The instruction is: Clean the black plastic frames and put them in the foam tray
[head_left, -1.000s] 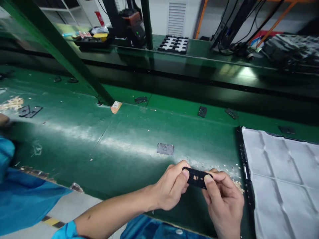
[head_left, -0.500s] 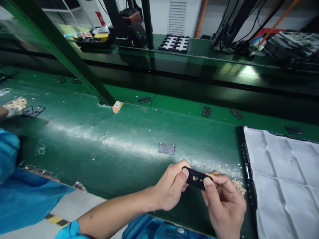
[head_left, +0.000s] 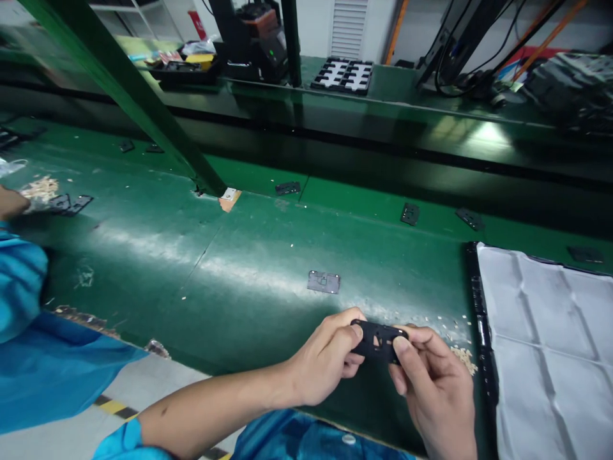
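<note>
Between my two hands is a small flat black plastic plate (head_left: 378, 340) with cut-out openings, held above the near edge of the green bench. My left hand (head_left: 330, 358) pinches its left end, thumb on top. At the right end, my right hand (head_left: 426, 370) grips it between thumb and fingers. A similar dark plate (head_left: 324, 282) lies flat on the bench just beyond my left hand. Beside my right hand is a pile of tiny pale pieces (head_left: 463, 359), with more of them scattered around it.
A black tray covered by a grey-white sheet (head_left: 536, 332) stands at the right. Several black plates, one of them here (head_left: 410, 214), lie along the back strip. A slanted green post (head_left: 143, 115) rises at the left. A co-worker's blue sleeve (head_left: 22, 281) is at the far left.
The black plate has tilted so that its broad face shows more, with both hands keeping their grip. The whole view has shifted slightly. At the left, the co-worker's hand shows more.
</note>
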Motion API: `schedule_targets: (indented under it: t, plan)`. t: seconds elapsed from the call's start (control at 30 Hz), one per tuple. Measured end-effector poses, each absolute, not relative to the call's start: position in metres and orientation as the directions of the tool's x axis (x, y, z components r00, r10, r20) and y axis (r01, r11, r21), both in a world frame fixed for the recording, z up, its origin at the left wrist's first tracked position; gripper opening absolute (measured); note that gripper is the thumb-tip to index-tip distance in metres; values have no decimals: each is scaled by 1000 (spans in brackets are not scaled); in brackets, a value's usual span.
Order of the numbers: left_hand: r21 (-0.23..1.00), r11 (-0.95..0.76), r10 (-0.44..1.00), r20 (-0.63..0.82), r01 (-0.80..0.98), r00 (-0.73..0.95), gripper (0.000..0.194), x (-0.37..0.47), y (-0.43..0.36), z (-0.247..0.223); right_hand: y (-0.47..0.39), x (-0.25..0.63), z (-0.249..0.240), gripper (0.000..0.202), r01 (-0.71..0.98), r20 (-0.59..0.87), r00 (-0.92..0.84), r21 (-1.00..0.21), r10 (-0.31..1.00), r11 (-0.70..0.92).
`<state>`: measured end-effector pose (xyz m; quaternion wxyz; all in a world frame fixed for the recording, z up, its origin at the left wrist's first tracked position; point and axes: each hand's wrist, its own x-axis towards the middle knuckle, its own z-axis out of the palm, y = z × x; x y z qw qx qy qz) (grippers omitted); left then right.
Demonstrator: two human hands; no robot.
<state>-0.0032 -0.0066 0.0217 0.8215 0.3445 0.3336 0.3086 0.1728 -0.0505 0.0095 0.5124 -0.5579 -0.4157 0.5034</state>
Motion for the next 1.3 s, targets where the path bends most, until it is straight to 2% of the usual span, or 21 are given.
schedule_targets:
  t: [0.13, 0.33, 0.47, 0.63, 0.8, 0.9, 0.97, 1.07, 1.17, 1.3]
  plan:
    - [819, 527, 756, -331, -225, 565, 24, -7, -9, 20, -50, 177, 5, 21, -111, -219, 139, -972, 966, -205]
    - [877, 458, 816, -350, -145, 460, 29, -6, -9, 13, -54, 165, 17, 21, 14, -185, 175, -982, 967, -191]
    - [909, 411, 842, -347, -74, 413, 30, -7, -9, 11, -54, 158, 24, 20, 13, -209, 212, -976, 955, -217]
    - [936, 352, 841, -331, 33, 428, 33, -11, -9, 17, -49, 164, 13, 20, -13, -173, 96, -985, 980, -172]
    - [968, 191, 850, -246, 161, 467, 37, -16, -8, 21, -45, 164, 1, 25, -105, -172, 118, -982, 978, -160]
    - [967, 90, 832, -205, 240, 515, 32, -23, -6, 19, -44, 163, -4, 29, -130, -214, 127, -972, 968, -198]
    - [963, 80, 833, -206, 258, 513, 24, -31, -5, 18, -43, 163, -7, 31, -114, -231, 112, -969, 967, -218]
    - [958, 139, 831, -251, 252, 497, 17, -46, 0, 16, -38, 162, -9, 31, -19, -245, 44, -970, 969, -244]
    - [935, 124, 842, -277, 334, 463, 16, -63, 13, 14, -31, 160, -11, 25, 183, -245, -45, -955, 968, -233]
    - [861, 46, 870, -283, 507, 403, 10, -82, 41, 5, -18, 155, -16, 33, 500, -101, -43, -864, 994, -66]
